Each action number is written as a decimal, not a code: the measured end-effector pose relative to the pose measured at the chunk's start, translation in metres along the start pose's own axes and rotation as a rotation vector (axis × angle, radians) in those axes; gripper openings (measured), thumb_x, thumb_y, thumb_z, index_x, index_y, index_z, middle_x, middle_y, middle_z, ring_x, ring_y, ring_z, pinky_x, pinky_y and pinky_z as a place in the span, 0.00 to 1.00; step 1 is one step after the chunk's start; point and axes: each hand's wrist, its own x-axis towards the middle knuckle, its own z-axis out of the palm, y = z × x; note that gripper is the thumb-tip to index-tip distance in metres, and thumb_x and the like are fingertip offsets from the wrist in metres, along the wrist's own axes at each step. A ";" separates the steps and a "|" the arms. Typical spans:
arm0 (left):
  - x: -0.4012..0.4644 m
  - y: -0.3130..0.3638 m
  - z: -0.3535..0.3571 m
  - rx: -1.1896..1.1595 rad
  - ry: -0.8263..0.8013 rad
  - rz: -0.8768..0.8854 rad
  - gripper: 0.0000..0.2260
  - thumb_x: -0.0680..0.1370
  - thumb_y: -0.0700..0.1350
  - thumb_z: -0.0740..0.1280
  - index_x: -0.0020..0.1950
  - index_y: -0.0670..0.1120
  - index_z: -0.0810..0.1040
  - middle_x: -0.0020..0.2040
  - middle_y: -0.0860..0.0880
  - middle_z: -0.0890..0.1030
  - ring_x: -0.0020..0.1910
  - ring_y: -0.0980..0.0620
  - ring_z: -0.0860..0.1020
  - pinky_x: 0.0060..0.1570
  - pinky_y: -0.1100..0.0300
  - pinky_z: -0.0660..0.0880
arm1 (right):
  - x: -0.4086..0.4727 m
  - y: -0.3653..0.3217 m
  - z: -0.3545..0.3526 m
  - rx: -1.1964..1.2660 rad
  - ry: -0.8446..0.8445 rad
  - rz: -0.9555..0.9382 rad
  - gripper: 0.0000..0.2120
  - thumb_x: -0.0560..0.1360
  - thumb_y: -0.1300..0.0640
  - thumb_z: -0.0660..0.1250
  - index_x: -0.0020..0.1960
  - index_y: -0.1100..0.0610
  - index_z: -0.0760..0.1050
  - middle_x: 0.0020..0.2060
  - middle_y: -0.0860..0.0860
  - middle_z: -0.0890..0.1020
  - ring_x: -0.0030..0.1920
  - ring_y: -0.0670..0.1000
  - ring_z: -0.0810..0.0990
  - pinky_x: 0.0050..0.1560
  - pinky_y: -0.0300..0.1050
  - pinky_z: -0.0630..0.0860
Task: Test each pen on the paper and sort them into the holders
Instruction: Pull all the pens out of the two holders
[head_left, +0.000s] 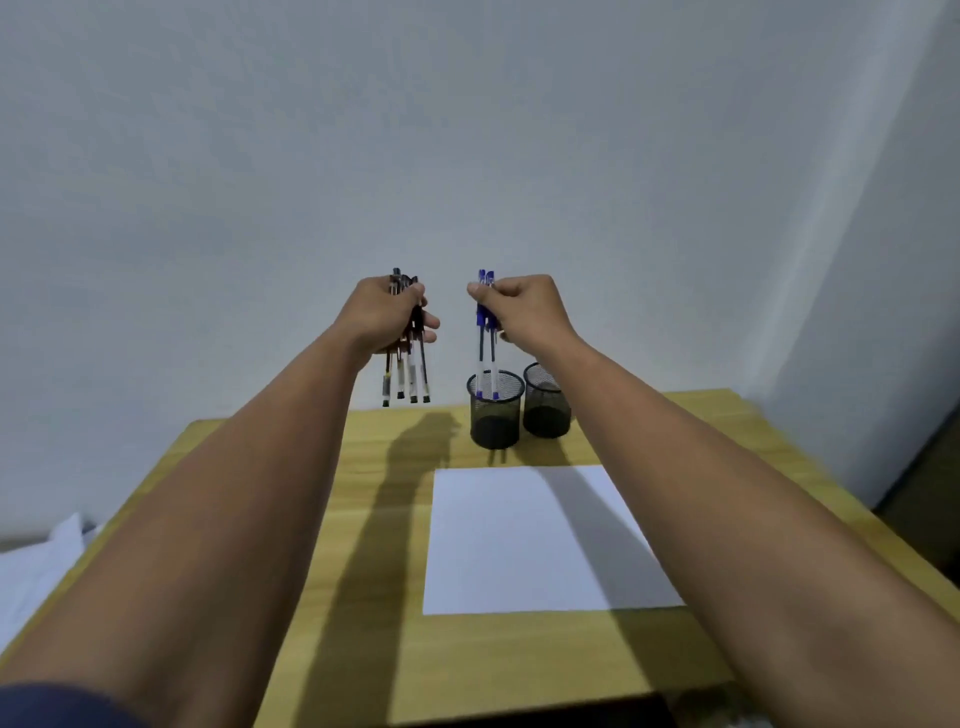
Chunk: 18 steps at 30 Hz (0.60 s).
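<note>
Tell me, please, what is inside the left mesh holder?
The left mesh holder looks empty: only its dark bottom shows through the mesh. The blue pens in the right hand hang in front of it.

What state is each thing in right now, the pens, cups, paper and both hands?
Left hand: closed around black pens, raised.
Black pens: bunched, hanging upright above the table.
Right hand: closed around blue pens.
Blue pens: upright, lower ends inside the left cup's rim.
Left cup: standing.
Right cup: standing, looks empty.
Paper: flat, blank.

text: none legible | paper (530, 535): blank (pen barrels too blurred)
</note>
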 end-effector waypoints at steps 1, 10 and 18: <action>-0.006 -0.007 -0.008 0.017 0.003 -0.026 0.14 0.85 0.50 0.60 0.59 0.40 0.76 0.48 0.41 0.87 0.42 0.47 0.86 0.35 0.60 0.76 | -0.007 0.002 0.011 0.000 -0.026 0.025 0.21 0.80 0.49 0.75 0.48 0.70 0.84 0.35 0.55 0.79 0.37 0.51 0.78 0.39 0.42 0.77; -0.036 -0.119 -0.037 0.034 -0.003 -0.338 0.12 0.85 0.47 0.60 0.56 0.38 0.75 0.47 0.39 0.86 0.34 0.47 0.84 0.27 0.63 0.76 | -0.055 0.066 0.114 -0.154 -0.199 0.258 0.20 0.78 0.50 0.77 0.37 0.65 0.82 0.26 0.53 0.78 0.25 0.51 0.77 0.37 0.50 0.84; -0.017 -0.203 -0.041 0.342 0.028 -0.380 0.15 0.81 0.49 0.68 0.50 0.36 0.82 0.48 0.39 0.85 0.48 0.40 0.83 0.52 0.50 0.80 | -0.064 0.116 0.167 -0.350 -0.285 0.352 0.17 0.76 0.49 0.79 0.37 0.62 0.82 0.34 0.58 0.88 0.37 0.61 0.88 0.47 0.57 0.87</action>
